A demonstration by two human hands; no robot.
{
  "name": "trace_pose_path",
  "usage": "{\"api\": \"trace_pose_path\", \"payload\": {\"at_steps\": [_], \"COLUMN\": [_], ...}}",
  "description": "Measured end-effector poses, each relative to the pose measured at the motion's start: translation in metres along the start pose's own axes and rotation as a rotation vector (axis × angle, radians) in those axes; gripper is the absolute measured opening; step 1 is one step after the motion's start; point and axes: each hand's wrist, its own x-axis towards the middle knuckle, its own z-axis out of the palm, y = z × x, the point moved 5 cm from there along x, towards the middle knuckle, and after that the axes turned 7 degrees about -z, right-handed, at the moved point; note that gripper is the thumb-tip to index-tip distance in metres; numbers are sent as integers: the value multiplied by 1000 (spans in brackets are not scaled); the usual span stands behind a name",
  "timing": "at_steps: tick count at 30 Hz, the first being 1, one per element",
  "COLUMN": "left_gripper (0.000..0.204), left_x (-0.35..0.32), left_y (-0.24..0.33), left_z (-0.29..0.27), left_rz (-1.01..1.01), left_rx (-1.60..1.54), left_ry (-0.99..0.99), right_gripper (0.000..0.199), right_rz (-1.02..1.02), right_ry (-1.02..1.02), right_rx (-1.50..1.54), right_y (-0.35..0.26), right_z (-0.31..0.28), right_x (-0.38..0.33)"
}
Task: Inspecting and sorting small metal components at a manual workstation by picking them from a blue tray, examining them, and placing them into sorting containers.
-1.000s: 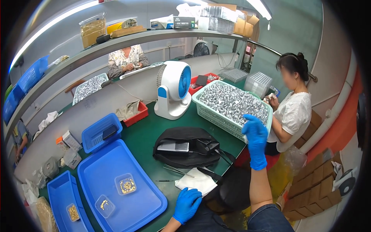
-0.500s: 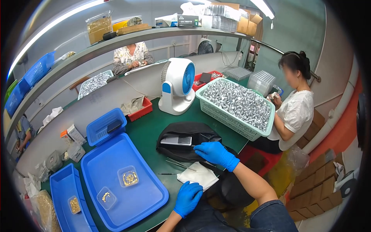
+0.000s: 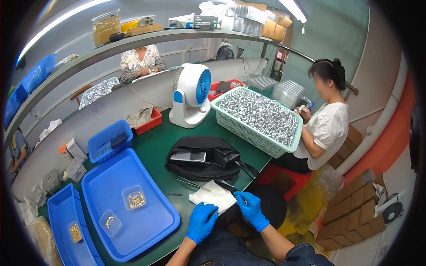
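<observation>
In a blue glove, my left hand lies on the near left edge of a folded white cloth, its fingers stretched loosely over it. My right hand, also gloved in blue, is at the cloth's right edge with thumb and fingers drawn together. What they pinch, if anything, is hidden. A black strap runs over the cloth's far corner up to those fingertips. Metal tweezers rest partly on the cloth, and a thin black pen-like tool lies to its left. Beyond is an open black bag holding a silver-grey device.
At left stand a large blue tray with two clear boxes of small gold parts and a narrower blue tray. Behind are a white-blue fan and a green basket of silver parts. A co-worker sits at right.
My right hand has left the bag and come back toward me, to the cloth's right edge. My left hand stays by the cloth. The whole view has shifted slightly.
</observation>
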Motion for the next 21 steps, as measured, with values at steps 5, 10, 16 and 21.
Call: {"api": "trace_pose_path", "payload": {"at_steps": [5, 10, 16, 21], "left_gripper": [18, 23, 31, 32], "left_x": [5, 8, -3, -6], "left_y": [0, 3, -8, -4], "left_z": [-4, 0, -3, -2], "left_rz": [9, 40, -138, -70], "left_rx": [-1, -7, -137, -30], "left_ry": [13, 36, 26, -8], "right_gripper": [12, 14, 26, 34], "right_rz": [75, 297, 603, 731], "right_ry": [-102, 99, -265, -507], "right_rx": [-124, -338, -675, -709], "right_y": [23, 105, 168, 178], "right_z": [-8, -70, -106, -83], "right_x": [-26, -81, -149, -174]}}
